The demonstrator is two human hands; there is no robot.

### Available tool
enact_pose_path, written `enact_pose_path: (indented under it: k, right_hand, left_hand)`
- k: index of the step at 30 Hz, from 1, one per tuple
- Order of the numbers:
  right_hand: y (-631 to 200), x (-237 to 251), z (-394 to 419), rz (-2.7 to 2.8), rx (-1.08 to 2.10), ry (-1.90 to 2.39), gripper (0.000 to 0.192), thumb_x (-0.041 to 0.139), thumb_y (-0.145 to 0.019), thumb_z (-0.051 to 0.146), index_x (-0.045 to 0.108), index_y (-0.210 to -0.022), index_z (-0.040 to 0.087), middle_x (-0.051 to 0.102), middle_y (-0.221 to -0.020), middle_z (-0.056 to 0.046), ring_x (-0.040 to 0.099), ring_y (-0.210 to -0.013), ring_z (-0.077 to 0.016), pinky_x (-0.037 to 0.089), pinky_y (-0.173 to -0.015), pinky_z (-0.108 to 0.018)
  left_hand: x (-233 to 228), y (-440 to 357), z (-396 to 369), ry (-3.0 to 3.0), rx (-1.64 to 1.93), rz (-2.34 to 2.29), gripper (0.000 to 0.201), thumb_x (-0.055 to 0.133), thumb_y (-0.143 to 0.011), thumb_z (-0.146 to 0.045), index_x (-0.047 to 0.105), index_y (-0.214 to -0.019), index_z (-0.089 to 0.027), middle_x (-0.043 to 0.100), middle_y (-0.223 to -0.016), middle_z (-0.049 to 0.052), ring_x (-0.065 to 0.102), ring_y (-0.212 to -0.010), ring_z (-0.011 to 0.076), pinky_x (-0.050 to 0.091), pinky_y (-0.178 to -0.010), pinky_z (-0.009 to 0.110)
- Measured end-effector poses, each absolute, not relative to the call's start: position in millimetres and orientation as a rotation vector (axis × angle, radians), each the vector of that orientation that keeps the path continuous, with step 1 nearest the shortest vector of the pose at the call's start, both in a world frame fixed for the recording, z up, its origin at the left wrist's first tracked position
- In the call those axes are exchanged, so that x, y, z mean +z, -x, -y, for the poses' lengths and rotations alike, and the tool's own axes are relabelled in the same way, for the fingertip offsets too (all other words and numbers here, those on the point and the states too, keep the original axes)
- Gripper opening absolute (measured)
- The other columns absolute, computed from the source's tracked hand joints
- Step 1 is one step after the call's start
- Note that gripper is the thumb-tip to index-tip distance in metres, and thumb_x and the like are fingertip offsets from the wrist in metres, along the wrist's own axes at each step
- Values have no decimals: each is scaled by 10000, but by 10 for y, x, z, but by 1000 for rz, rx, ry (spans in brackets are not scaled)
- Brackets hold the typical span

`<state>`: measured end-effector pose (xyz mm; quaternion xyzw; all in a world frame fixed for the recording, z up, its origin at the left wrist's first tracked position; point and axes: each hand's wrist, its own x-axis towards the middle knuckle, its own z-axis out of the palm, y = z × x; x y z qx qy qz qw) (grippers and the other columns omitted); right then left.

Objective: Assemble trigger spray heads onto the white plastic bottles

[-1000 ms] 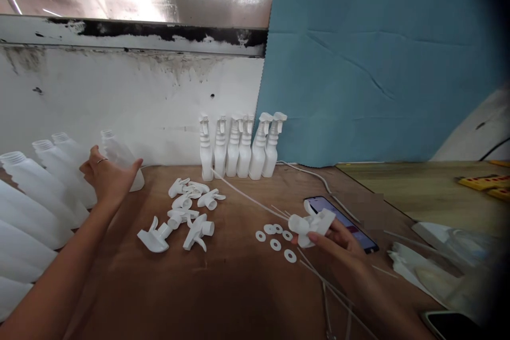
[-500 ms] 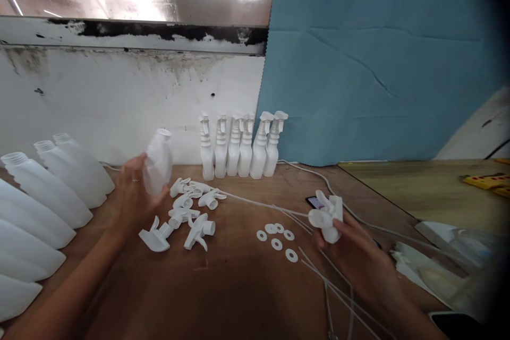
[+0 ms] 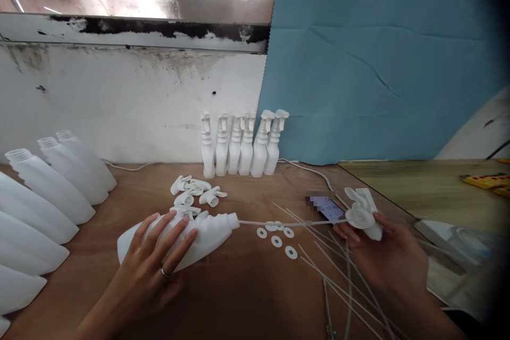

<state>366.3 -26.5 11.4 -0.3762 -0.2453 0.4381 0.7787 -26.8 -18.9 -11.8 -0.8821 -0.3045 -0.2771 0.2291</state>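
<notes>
— Hands first: what is each one doing, from where you stand?

— Her left hand (image 3: 159, 252) lies low on the worktop (image 3: 223, 297), fingers spread over a white bottle (image 3: 207, 231) and gripping it from above. That bottle is on its side, threaded neck pointing right. A ring shows on one finger.

— And further left of that?

— Along the left edge, a row of empty bottles (image 3: 48, 191) the same white, lying tilted one behind another, necks up toward the wall.

— What sits behind the held bottle?

— A small heap of loose trigger heads (image 3: 195, 194), just past the knuckles. Behind them, against the wall, six finished spray bottles (image 3: 243, 143) stand upright, side by side and touching.

— Moving right?

— A few white ring washers (image 3: 277, 236) lie flat on the wood, near the bottle's mouth. A thin dip tube (image 3: 287, 222) runs across just above them, its left tip right at the bottle's neck; whether it has gone in, I cannot tell. More spare tubes (image 3: 338, 281) lie crossed on the wood below it.

— The other end of that tube?

— It leads to a trigger sprayer (image 3: 362, 213) pinched in the right hand (image 3: 384, 255), held off the worktop with the collar facing left. Just beside those fingers lies a phone (image 3: 326, 207), screen up, partly covered by the sprayer.

— Anything beyond?

— A blue sheet (image 3: 378, 64) hangs behind that side, and something yellow (image 3: 484, 180) sits far right on a paler surface.
</notes>
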Motion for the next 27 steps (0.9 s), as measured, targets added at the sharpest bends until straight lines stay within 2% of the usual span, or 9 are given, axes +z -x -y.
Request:
enact_pose_path:
  k: [4, 10, 12, 16, 21, 27]
  right_hand:
    - [-3683, 127, 266, 552, 930, 822, 100, 623, -753, 249, 564, -691, 197, 491, -717, 9, 389, -501, -119, 357, -542, -355]
    - [-3637, 106, 253, 654, 931, 853, 193, 671, -735, 282, 529, -625, 212, 493, -683, 25, 385, -501, -122, 348, -509, -318]
    - [-3562, 52, 275, 748, 944, 928, 165, 717, -737, 344, 607, -725, 221, 537, -694, 19, 425, -522, -133, 362, -507, -301]
    - [-3297, -116, 384, 952, 1047, 1076, 297, 793, -734, 351, 671, -967, 214, 653, -715, -11, 552, -567, -173, 437, -565, -293]
    - [-2964, -266, 518, 1199, 1303, 1007, 309, 720, -817, 420, 597, -1039, 243, 701, -944, -49, 643, -720, -201, 505, -662, -308]
    - [-2897, -305, 573, 1284, 1422, 900, 412, 676, -861, 419, 447, -1173, 278, 630, -1044, -47, 641, -807, -211, 508, -763, -365]
  left_hand:
    - [-107, 281, 179, 2442, -775, 842, 628, 581, -777, -93, 433, -1388, -105, 462, -1399, 175, 383, -1305, 415, 337, -1026, 637]
    - [-105, 246, 232, 2506, -768, 759, 646, 537, -748, -70, 442, -1386, -106, 458, -1408, 160, 363, -1317, 422, 314, -1028, 666]
    - [-110, 184, 270, 2542, -760, 717, 649, 527, -740, -76, 457, -1384, -116, 460, -1413, 138, 366, -1316, 416, 302, -1042, 660]
    - [-142, 30, 351, 2576, -743, 658, 622, 502, -753, -97, 488, -1374, -128, 460, -1422, 116, 371, -1321, 401, 294, -1069, 613]
    - [-173, -68, 401, 2562, -709, 572, 555, 481, -774, -99, 547, -1325, -109, 541, -1343, 120, 400, -1300, 393, 268, -1083, 574]
    - [-230, -68, 393, 2594, -697, 598, 605, 464, -766, -100, 497, -1370, -113, 497, -1390, 119, 351, -1328, 405, 259, -1078, 599]
